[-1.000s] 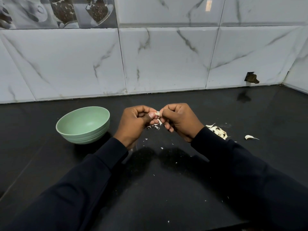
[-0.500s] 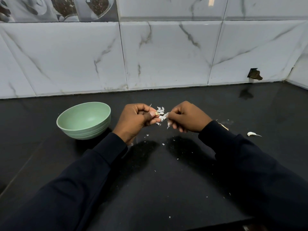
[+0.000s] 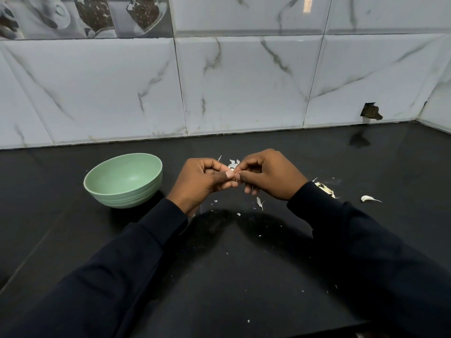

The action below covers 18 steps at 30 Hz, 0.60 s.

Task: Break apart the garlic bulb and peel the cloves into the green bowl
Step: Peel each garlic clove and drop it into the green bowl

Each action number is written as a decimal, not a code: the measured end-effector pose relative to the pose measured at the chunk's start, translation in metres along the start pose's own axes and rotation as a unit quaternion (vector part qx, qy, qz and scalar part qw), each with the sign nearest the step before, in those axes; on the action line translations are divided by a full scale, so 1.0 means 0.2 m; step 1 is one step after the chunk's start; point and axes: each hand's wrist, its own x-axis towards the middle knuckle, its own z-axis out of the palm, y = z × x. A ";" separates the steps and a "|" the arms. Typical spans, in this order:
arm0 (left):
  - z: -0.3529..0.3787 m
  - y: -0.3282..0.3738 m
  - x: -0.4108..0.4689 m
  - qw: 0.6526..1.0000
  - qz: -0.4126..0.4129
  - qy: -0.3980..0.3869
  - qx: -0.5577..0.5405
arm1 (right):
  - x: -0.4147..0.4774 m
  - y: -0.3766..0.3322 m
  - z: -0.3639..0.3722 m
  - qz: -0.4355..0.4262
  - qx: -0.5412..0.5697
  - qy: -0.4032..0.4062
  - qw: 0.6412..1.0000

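Up close, two dark sleeves [image 3: 109, 276] reach forward over a black countertop [image 3: 219, 276] dotted with tiny white flecks. Just short of the grip, a thin sliver of peel [image 3: 260, 202] lies on the counter below the right hand.

The left hand [image 3: 202, 182] and the right hand [image 3: 268, 176] meet, fingers curled, thumbs and forefingers pressed tip to tip. Between them they pinch a small garlic clove [image 3: 235, 176], mostly hidden by the fingers. Papery skin scraps [image 3: 233, 164] show just beyond the grip, at its far edge; whether they hang from the clove or lie on the counter cannot be told.

To the left of the grip, near the left wrist, a green bowl [image 3: 127, 196] stands upright on the counter. To the right, beside the right sleeve, lies a heap of garlic skins [image 3: 324, 189], and further right a loose clove [image 3: 367, 198] lies apart.

Beyond everything rises a white marble-patterned tiled wall [image 3: 244, 89], with a broken hole [image 3: 371, 112] low on the far right.
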 end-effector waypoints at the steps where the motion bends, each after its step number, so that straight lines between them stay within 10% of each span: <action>1: 0.00 -0.01 0.00 1.000 0.004 0.004 0.004 | 0.00 0.00 0.00 0.001 -0.003 -0.001 1.000; 18: 0.05 -0.04 0.01 0.998 0.045 0.043 0.028 | -0.01 -0.03 0.06 0.038 0.005 0.057 0.998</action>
